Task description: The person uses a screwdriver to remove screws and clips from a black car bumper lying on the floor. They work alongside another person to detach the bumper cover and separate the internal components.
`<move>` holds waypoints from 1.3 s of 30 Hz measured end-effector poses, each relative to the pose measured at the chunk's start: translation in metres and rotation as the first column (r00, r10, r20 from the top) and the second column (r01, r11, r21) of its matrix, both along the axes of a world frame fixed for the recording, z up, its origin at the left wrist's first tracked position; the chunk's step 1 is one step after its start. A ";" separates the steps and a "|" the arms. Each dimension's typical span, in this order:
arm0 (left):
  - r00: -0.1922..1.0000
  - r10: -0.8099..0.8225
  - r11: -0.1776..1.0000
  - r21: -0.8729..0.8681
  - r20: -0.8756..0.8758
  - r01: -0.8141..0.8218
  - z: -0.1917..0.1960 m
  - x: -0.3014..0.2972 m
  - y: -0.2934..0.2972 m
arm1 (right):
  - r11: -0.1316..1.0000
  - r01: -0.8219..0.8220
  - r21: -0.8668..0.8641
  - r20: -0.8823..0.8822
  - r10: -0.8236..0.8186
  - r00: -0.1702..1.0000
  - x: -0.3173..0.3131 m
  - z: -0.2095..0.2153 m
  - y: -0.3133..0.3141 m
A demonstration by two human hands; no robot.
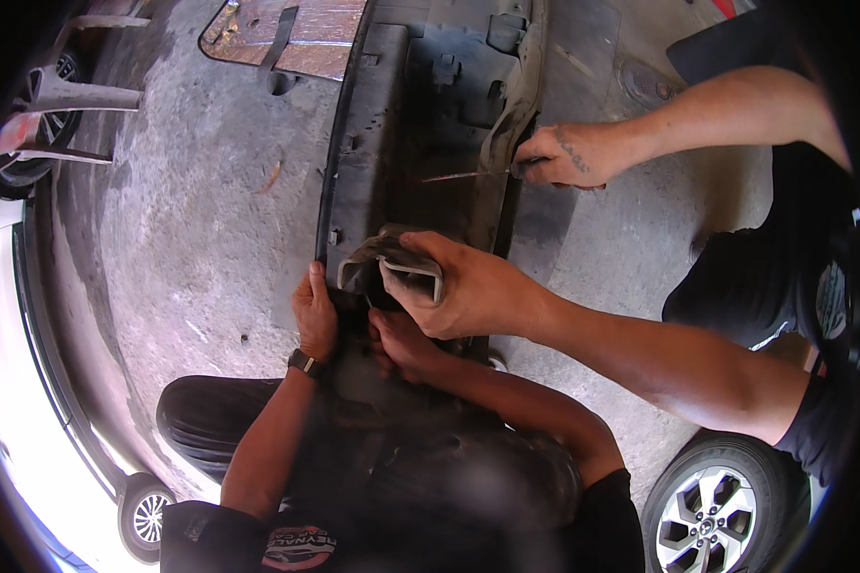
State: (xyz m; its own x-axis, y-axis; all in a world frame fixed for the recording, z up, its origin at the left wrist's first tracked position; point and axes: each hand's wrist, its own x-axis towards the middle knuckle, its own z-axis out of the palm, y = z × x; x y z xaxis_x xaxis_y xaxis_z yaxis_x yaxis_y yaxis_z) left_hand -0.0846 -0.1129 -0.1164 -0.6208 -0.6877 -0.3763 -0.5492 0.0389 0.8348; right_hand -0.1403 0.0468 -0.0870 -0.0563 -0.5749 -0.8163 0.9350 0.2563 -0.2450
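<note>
A long dark car part, bumper-like in shape (361, 172), stretches away from me over the floor. My left hand (313, 313), with a watch on the wrist, grips its left edge, thumb along the rim. My right hand (406, 344) is curled closed inside the near end; what its fingers hold is hidden, though a thin pale sliver shows by them. Just above it, a co-worker's hand (478, 286) grasps a bent, channel-shaped bracket (420, 265). The co-worker's other hand (569, 156) pinches a thin rod-like tool (459, 176) pointing into the part's hollow.
A silvery foil-faced mat with a dark strap (306, 33) lies at the far left. A white car (5, 315) stands along the left side. Near the right corner is a wheel with a silver rim (707, 511). The co-worker crouches at the right, knee (726, 286) close by.
</note>
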 end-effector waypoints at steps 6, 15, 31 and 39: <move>0.998 0.035 0.995 0.095 -0.059 -0.029 -0.005 0.001 0.002 | 0.997 0.030 -0.068 -0.165 -0.041 0.985 0.015 -0.017 0.005; 0.994 0.092 0.982 0.169 -0.063 -0.081 0.006 -0.004 0.006 | 0.953 0.087 -0.290 -0.221 -0.155 0.963 0.017 -0.023 0.007; 0.992 0.081 0.982 0.178 -0.098 -0.062 0.019 -0.009 0.010 | 1.000 0.010 -0.020 -0.246 -0.015 0.969 0.015 -0.014 0.012; 0.991 0.059 0.989 0.141 -0.119 -0.042 0.025 -0.012 0.011 | 0.995 -0.029 -0.098 -0.299 -0.002 0.954 0.014 -0.009 0.005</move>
